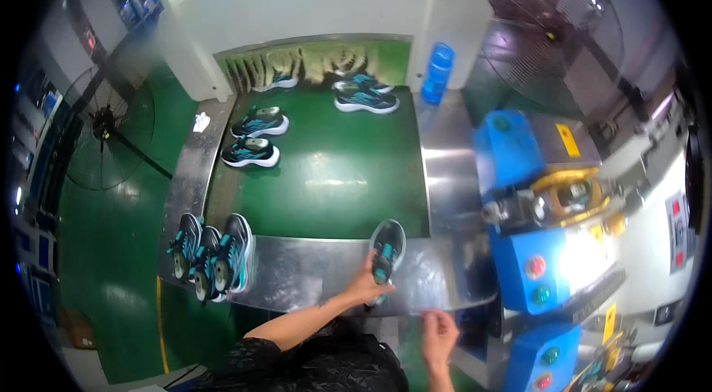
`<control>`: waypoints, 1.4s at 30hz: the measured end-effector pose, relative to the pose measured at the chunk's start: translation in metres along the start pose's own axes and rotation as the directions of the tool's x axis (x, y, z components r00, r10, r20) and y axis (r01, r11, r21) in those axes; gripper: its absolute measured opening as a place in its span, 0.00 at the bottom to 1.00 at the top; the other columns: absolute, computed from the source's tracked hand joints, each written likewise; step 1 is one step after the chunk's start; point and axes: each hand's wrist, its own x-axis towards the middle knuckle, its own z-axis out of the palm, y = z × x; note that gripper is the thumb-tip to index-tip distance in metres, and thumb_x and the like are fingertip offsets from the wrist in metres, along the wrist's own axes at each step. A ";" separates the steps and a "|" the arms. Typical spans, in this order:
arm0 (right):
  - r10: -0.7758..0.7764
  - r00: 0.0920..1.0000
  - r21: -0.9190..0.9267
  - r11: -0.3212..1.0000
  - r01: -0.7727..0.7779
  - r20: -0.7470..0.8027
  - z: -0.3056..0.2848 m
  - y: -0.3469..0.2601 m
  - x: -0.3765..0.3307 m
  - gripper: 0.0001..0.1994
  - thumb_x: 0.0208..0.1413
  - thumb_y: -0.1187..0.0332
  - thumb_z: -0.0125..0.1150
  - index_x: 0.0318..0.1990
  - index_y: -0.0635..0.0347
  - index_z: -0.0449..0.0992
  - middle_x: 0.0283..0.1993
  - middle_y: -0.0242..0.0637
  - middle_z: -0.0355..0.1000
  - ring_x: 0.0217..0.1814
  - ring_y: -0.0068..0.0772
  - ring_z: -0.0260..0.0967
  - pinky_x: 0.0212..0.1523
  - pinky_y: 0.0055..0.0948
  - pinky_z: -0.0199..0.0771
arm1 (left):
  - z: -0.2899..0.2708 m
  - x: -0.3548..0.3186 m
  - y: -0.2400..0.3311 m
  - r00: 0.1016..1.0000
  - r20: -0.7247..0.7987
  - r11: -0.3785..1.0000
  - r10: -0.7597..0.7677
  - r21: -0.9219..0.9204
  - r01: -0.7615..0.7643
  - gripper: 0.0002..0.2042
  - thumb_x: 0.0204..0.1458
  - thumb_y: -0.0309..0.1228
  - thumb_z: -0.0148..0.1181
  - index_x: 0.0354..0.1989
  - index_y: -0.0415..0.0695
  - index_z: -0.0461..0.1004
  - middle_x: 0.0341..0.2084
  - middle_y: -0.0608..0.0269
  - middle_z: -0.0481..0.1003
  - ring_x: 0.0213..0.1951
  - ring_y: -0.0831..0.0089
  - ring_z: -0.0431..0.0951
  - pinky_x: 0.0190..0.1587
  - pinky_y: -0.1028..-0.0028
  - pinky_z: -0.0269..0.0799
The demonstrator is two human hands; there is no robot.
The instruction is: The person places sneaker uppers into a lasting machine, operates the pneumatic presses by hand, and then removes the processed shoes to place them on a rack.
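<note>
L hand [368,282] clamps dark/teal knit sneaker [386,249] at 6 o'clock, sole up on glossy steel apron [311,273] | R hand [439,334] loose, half-open, empty, at apron's front edge | green belt [334,162] flat, mid open | 3 sneakers [211,257] at 8, two pairs [256,138] at 11–12 | blue press [534,244] crowds 3 | blue bottle [437,73] at 1

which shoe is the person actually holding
The shoe on the metal ledge, gripped by the left hand; all the others lie untouched.
</note>
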 end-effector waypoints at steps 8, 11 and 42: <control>-0.096 0.932 -0.296 0.932 0.208 0.350 0.185 -0.087 0.212 0.25 0.47 0.68 0.66 0.54 0.64 0.68 0.54 0.46 0.69 0.53 0.38 0.69 0.53 0.34 0.71 | -0.240 0.221 -0.025 0.912 0.001 0.807 0.409 0.466 -0.362 0.27 0.48 0.29 0.59 0.56 0.33 0.60 0.55 0.38 0.62 0.57 0.42 0.63 0.60 0.58 0.59; -0.162 0.742 -0.430 0.728 0.535 0.650 0.297 -0.131 0.352 0.37 0.44 0.58 0.69 0.62 0.60 0.58 0.62 0.49 0.60 0.63 0.50 0.59 0.62 0.38 0.62 | -0.332 0.283 -0.093 0.903 0.161 0.577 0.399 0.721 -0.384 0.27 0.48 0.32 0.59 0.55 0.32 0.61 0.58 0.44 0.59 0.60 0.50 0.59 0.62 0.59 0.56; -0.347 0.892 0.161 0.936 0.312 0.289 0.043 -0.187 0.083 0.44 0.49 0.66 0.68 0.67 0.62 0.44 0.67 0.46 0.51 0.68 0.44 0.52 0.64 0.35 0.57 | -0.163 0.098 0.250 0.800 0.496 0.680 0.337 -0.716 0.158 0.40 0.44 0.47 0.57 0.62 0.35 0.54 0.54 0.47 0.66 0.51 0.55 0.72 0.54 0.57 0.68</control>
